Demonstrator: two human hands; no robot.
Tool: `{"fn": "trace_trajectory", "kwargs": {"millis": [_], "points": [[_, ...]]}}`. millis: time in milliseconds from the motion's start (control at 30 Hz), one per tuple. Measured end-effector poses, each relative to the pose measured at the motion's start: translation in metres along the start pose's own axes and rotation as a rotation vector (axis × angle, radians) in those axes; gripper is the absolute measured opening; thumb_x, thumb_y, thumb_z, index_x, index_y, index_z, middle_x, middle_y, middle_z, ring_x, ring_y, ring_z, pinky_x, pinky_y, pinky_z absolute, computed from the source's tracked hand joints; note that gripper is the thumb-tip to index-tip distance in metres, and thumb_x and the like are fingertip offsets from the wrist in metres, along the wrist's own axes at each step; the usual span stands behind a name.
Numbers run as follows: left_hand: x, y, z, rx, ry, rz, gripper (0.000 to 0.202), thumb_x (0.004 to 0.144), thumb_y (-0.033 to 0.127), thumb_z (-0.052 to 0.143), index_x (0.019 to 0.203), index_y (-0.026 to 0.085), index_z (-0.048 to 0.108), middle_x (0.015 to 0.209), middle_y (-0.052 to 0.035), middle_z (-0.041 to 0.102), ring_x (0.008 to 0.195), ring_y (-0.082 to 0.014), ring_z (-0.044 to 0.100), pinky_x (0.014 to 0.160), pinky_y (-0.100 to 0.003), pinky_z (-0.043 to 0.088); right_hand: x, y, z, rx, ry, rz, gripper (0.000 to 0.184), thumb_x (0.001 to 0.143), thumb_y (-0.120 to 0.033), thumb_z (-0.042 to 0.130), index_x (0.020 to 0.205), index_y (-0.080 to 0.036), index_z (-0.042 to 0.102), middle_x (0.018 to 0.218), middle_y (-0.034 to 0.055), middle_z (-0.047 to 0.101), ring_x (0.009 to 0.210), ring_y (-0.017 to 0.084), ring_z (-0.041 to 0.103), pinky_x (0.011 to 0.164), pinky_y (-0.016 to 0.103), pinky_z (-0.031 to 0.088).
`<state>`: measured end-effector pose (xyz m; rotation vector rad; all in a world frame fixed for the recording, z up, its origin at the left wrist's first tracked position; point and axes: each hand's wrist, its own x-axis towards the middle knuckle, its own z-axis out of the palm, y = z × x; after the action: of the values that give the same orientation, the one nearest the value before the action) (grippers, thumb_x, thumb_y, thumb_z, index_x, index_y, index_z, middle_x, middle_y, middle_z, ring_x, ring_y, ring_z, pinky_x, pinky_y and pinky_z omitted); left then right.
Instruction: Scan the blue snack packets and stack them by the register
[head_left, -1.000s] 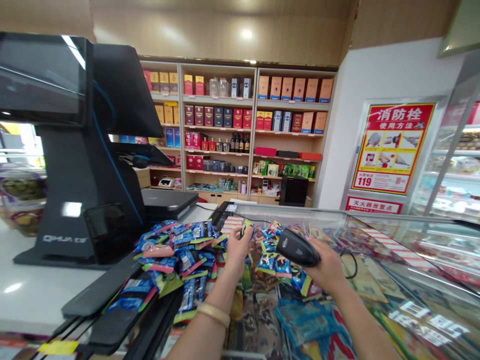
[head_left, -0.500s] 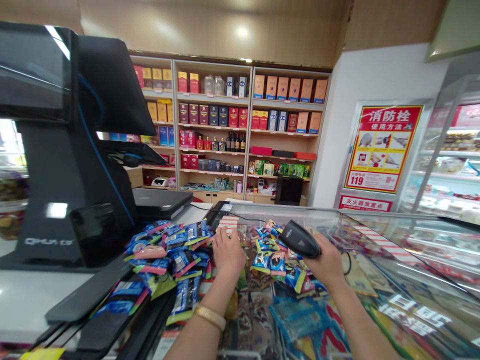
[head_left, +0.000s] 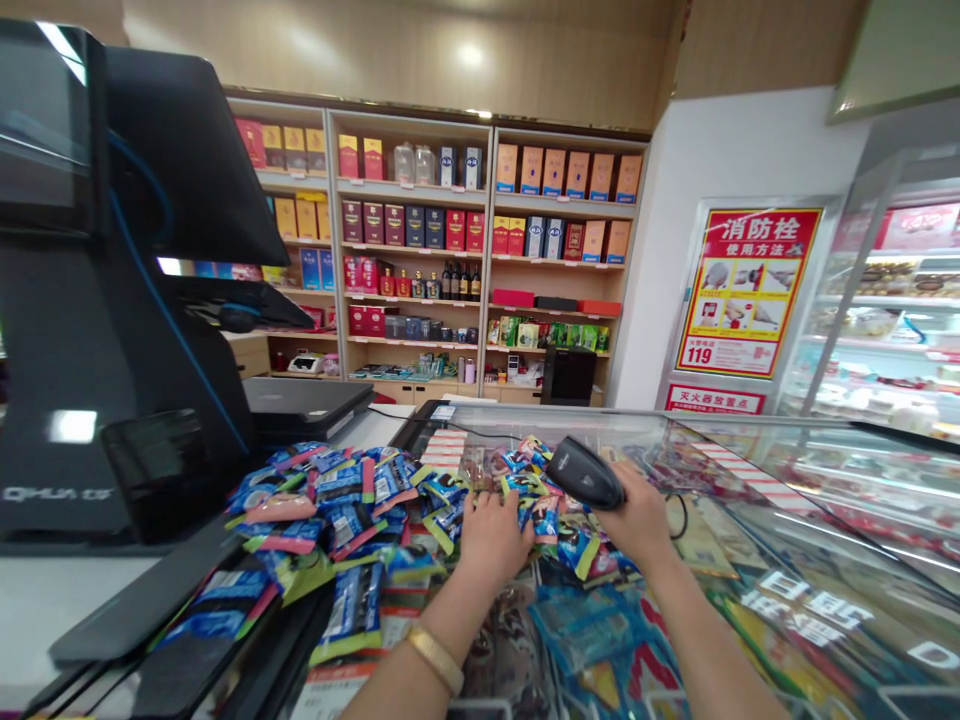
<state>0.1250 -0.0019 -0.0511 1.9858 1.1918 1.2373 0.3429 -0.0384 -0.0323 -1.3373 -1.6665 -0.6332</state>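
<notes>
The fingers of the left hand are bent downward over the near left edge of a smaller heap of snack packets; whether they pinch a packet cannot be told. The fingers of the right hand are wrapped around the handle of a black scanner, gripping it above the right side of that heap. The scanner's long axis slants from the hand up toward the far left, its head pointing away from the person and leftward across the packets. A gold bracelet circles the left wrist.

Left of the left hand lies a larger heap of blue packets, pointing in mixed directions. At its near side, one single packet has its long axis running away from the person, lime-green end nearest. Both heaps sit on the glass tabletop, with more goods visible beneath it. A black register terminal stands at far left. Beyond are shelves of boxed goods, and a red poster hangs at right.
</notes>
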Motion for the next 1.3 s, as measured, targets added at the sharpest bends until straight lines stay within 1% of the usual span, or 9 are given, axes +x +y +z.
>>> {"fn": "trace_trajectory", "kwargs": {"millis": [167, 300, 367, 467, 567, 667, 833, 1067, 1300], "points": [[0.002, -0.003, -0.002, 0.019, -0.032, -0.053, 0.036, 0.060, 0.017, 0.070, 0.095, 0.023, 0.067, 0.088, -0.0106, 0.064, 0.110, -0.0370, 0.052, 0.109, -0.052, 0.012, 0.000, -0.001, 0.000, -0.007, 0.002, 0.000, 0.031, 0.072, -0.031, 0.059, 0.099, -0.018, 0.066, 0.092, 0.0082, 0.071, 0.085, 0.024, 0.067, 0.070, 0.031, 0.053], [0.014, -0.005, -0.006, -0.064, 0.077, -0.076, 0.038, 0.065, 0.017, 0.067, 0.102, 0.023, 0.065, 0.098, -0.0094, 0.067, 0.103, -0.0316, 0.057, 0.104, -0.047, 0.028, 0.001, -0.002, -0.003, 0.009, 0.005, 0.004, 0.029, 0.073, -0.030, 0.058, 0.099, -0.019, 0.066, 0.091, 0.0078, 0.070, 0.085, 0.023, 0.067, 0.069, 0.030, 0.053], [0.021, -0.003, -0.009, -0.279, 0.153, -0.133, 0.031, 0.068, 0.017, 0.065, 0.099, 0.022, 0.065, 0.097, -0.0075, 0.068, 0.096, -0.0265, 0.061, 0.096, -0.040, 0.038, 0.002, -0.003, -0.004, 0.028, 0.022, 0.011, 0.028, 0.072, -0.028, 0.057, 0.096, -0.020, 0.067, 0.090, 0.0073, 0.070, 0.083, 0.023, 0.066, 0.068, 0.030, 0.052], [0.028, 0.003, -0.015, -0.760, 0.210, -0.342, 0.015, 0.076, 0.019, 0.059, 0.090, 0.019, 0.064, 0.082, -0.0043, 0.069, 0.079, -0.0196, 0.065, 0.077, -0.031, 0.049, 0.003, -0.006, -0.005, 0.055, 0.057, 0.035, 0.025, 0.071, -0.029, 0.056, 0.093, -0.020, 0.066, 0.088, 0.0071, 0.069, 0.081, 0.022, 0.066, 0.067, 0.030, 0.052], [0.028, 0.011, -0.020, -1.180, 0.169, -0.567, 0.011, 0.084, 0.023, 0.051, 0.085, 0.015, 0.060, 0.070, -0.0046, 0.068, 0.064, -0.0176, 0.065, 0.062, -0.029, 0.052, 0.005, -0.014, -0.008, 0.091, 0.050, 0.025, 0.023, 0.073, -0.030, 0.056, 0.091, -0.020, 0.065, 0.083, 0.0066, 0.068, 0.078, 0.022, 0.065, 0.067, 0.031, 0.051], [0.026, 0.016, -0.025, -1.362, 0.108, -0.638, 0.015, 0.087, 0.022, 0.047, 0.087, 0.013, 0.058, 0.069, -0.0067, 0.068, 0.058, -0.0166, 0.065, 0.055, -0.027, 0.052, 0.007, -0.023, -0.012, 0.136, -0.009, -0.005, 0.019, 0.074, -0.028, 0.055, 0.089, -0.020, 0.065, 0.081, 0.0063, 0.067, 0.075, 0.021, 0.064, 0.067, 0.030, 0.050], [0.025, 0.019, -0.027, -1.444, 0.096, -0.633, 0.017, 0.089, 0.022, 0.044, 0.091, 0.014, 0.058, 0.066, -0.0036, 0.065, 0.054, -0.0151, 0.063, 0.047, -0.024, 0.048, 0.008, -0.029, -0.013, 0.149, -0.069, -0.065, 0.018, 0.074, -0.032, 0.059, 0.087, -0.021, 0.065, 0.082, 0.0064, 0.068, 0.077, 0.021, 0.064, 0.074, 0.032, 0.051], [0.024, 0.022, -0.030, -1.474, 0.078, -0.617, 0.017, 0.088, 0.021, 0.044, 0.092, 0.013, 0.059, 0.067, -0.0044, 0.065, 0.055, -0.0144, 0.062, 0.048, -0.023, 0.049, 0.006, -0.028, -0.011, 0.086, -0.104, -0.065, 0.016, 0.071, -0.028, 0.060, 0.086, -0.021, 0.065, 0.092, 0.0088, 0.070, 0.084, 0.023, 0.066, 0.073, 0.032, 0.051], [0.024, 0.020, -0.028, -1.422, 0.075, -0.624, 0.015, 0.086, 0.022, 0.048, 0.087, 0.013, 0.059, 0.068, -0.0045, 0.066, 0.054, -0.0146, 0.062, 0.049, -0.024, 0.048, 0.006, -0.026, -0.008, 0.089, -0.084, -0.058, 0.019, 0.071, -0.027, 0.059, 0.088, -0.022, 0.066, 0.089, 0.0071, 0.071, 0.083, 0.023, 0.066, 0.080, 0.034, 0.052]]}}
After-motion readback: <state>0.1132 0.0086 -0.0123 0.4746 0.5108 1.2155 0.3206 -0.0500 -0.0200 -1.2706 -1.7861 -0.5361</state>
